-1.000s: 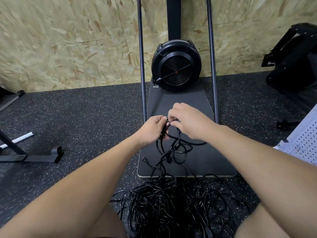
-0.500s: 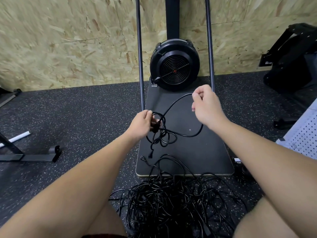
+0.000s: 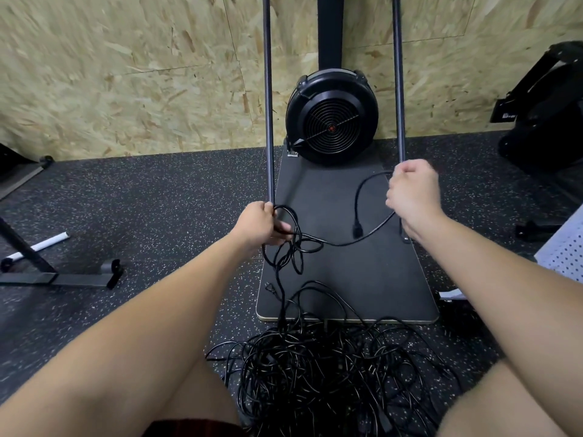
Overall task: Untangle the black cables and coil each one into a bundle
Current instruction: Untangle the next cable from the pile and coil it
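A big tangled pile of black cables (image 3: 328, 370) lies on the floor between my knees. My left hand (image 3: 260, 223) is shut on a few small loops of one black cable (image 3: 295, 244) above the dark board. From there the cable runs right to my right hand (image 3: 413, 195), which is closed around it. Past that hand the cable's end curves down, and its plug (image 3: 357, 230) dangles between the two hands. Another strand drops from the loops into the pile, with a small plug (image 3: 270, 288) beside it.
A dark board (image 3: 372, 279) with a black round fan (image 3: 331, 116) and two upright metal rods (image 3: 268, 99) stands ahead against a chipboard wall. A metal stand (image 3: 56, 275) lies left, black equipment (image 3: 545, 111) at right, a white perforated panel (image 3: 564, 250) at the right edge.
My hands have drawn apart: the right one pulled the cable out to the right and away, freeing its plug end. The left hand keeps the loops and has shifted slightly left.
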The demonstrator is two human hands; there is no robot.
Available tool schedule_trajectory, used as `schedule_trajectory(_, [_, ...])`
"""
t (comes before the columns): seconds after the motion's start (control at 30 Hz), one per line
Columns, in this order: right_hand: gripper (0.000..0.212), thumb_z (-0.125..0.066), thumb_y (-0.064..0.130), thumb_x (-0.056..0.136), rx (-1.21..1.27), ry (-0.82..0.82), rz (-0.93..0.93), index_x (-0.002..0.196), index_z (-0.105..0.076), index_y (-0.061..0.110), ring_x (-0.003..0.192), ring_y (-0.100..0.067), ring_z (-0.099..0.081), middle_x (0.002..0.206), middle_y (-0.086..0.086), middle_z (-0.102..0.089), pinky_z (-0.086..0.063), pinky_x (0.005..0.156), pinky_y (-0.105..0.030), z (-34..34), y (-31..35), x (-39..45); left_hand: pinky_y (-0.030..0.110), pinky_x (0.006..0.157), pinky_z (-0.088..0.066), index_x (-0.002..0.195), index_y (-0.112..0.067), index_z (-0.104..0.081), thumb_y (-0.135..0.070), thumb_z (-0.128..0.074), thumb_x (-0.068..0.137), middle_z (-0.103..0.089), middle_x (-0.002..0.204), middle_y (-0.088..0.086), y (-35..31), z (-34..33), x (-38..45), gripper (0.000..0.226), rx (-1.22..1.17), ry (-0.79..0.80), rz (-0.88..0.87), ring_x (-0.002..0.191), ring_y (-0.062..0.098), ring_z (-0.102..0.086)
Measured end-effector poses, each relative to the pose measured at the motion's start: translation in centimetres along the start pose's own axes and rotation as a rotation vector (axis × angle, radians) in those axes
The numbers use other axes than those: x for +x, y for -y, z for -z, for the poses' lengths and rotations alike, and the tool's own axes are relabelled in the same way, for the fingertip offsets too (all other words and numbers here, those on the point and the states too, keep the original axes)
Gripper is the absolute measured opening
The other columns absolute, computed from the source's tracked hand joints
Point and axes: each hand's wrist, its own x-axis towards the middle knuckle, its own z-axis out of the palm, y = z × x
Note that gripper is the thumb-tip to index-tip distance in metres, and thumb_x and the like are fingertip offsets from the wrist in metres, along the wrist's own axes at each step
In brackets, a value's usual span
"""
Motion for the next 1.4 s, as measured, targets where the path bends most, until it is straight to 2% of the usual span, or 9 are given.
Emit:
schedule_trajectory(0.2, [0.024,-0.052,0.015,0.106,-0.525,0.513,0.162,0.114,-0.071,0.027,0.090,-0.023,-0.078,0.102,-0.003,-0.082,-0.067,0.081,-0.048,0.0,-0.5,-2.5,0.052,0.079,-0.067,0.105,-0.008,-0.048,-0.027,-0.027,0.121,-0.078,0.095,0.027,-0.6,-1.2,-0.5,0.032,0.003,0.122,-0.069,0.089,0.046,-0.080])
schedule_trajectory(0.3, [0.069,-0.057,0.059,0.106,-0.978,0.524,0.287,0.165,-0.040,0.026,0.152,-0.034,-0.047,0.169,-0.011,-0.045,-0.043,0.121,-0.054,-0.4,-0.2,-2.9,0.044,0.062,-0.068,0.104,-0.009,-0.046,-0.027,-0.026,0.121,-0.075,0.087,0.022,-1.3,-1.9,-1.1,0.032,-0.037,0.144,-0.072,0.089,0.049,-0.080])
schedule_trajectory(0.4, [0.084,-0.052,0.073,0.102,-1.095,0.472,0.507,0.167,-0.037,0.023,0.168,-0.030,-0.012,0.180,-0.009,-0.021,-0.010,0.135,-0.059,-1.1,0.7,-3.7,0.034,0.052,-0.061,0.104,-0.008,-0.047,-0.028,-0.027,0.121,-0.075,0.080,0.014,-2.0,-2.5,-1.3,0.033,-0.127,0.120,-0.080,0.077,0.042,-0.081])
schedule_trajectory(0.67, [0.082,-0.086,0.064,0.084,-0.806,0.840,0.384,0.152,-0.060,0.028,0.136,-0.012,-0.062,0.146,0.005,-0.068,-0.050,0.115,-0.038,-1.5,1.2,-5.8,0.028,0.052,-0.059,0.098,-0.012,-0.053,-0.030,-0.033,0.122,-0.071,0.077,0.008,-2.5,-2.9,-1.2,0.036,-0.322,0.091,-0.078,0.063,0.026,-0.078])
schedule_trajectory(0.8, [0.041,-0.081,0.049,0.096,-0.768,0.790,0.432,0.129,-0.075,0.026,0.114,-0.007,-0.073,0.124,0.006,-0.078,-0.059,0.101,-0.035,-1.3,1.7,-5.5,0.027,0.057,-0.060,0.110,-0.008,-0.056,-0.031,-0.033,0.122,-0.075,0.088,0.011,-2.5,-2.8,-1.1,0.034,-0.382,0.139,-0.019,0.072,0.025,-0.080])
schedule_trajectory(0.93, [0.040,-0.063,0.043,0.110,-0.675,0.642,0.329,0.091,-0.073,0.009,0.063,-0.014,-0.078,0.088,-0.014,-0.074,-0.058,0.062,-0.032,-1.3,1.5,-5.0,0.034,0.078,-0.060,0.131,-0.010,-0.054,-0.024,-0.053,0.115,-0.062,0.119,0.009,-1.8,-2.6,-0.5,0.022,0.102,0.019,-0.268,0.092,0.020,-0.071])
schedule_trajectory(1.07, [0.044,-0.062,0.033,0.111,-0.507,0.532,0.173,0.091,-0.075,-0.003,0.078,-0.030,-0.080,0.092,-0.023,-0.077,-0.067,0.056,-0.039,-1.5,1.1,-4.3,0.029,0.092,-0.047,0.111,-0.026,-0.068,-0.037,-0.069,0.105,-0.062,0.109,-0.006,-1.3,-2.7,-0.6,0.013,0.500,0.019,-0.582,0.097,0.011,-0.059])
schedule_trajectory(1.23, [0.039,-0.059,0.030,0.114,-0.280,0.467,-0.025,0.100,-0.077,-0.001,0.083,-0.033,-0.082,0.090,-0.021,-0.080,-0.068,0.059,-0.045,-1.4,1.4,-4.2,0.030,0.083,-0.057,0.107,-0.031,-0.071,-0.085,-0.075,0.080,-0.075,0.096,-0.012,-0.6,-4.0,-1.8,0.060,0.532,0.232,-0.442,0.086,0.009,-0.069])
schedule_trajectory(1.4, [0.044,-0.050,0.028,0.117,-0.092,0.467,-0.163,0.113,-0.073,-0.010,0.084,-0.038,-0.082,0.097,-0.028,-0.079,-0.068,0.063,-0.045,-1.3,1.4,-3.9,0.032,0.085,-0.052,0.102,-0.020,-0.075,-0.057,-0.087,0.087,-0.077,0.091,-0.006,0.4,-4.6,-1.3,0.042,0.455,0.396,-0.345,0.079,0.008,-0.064])
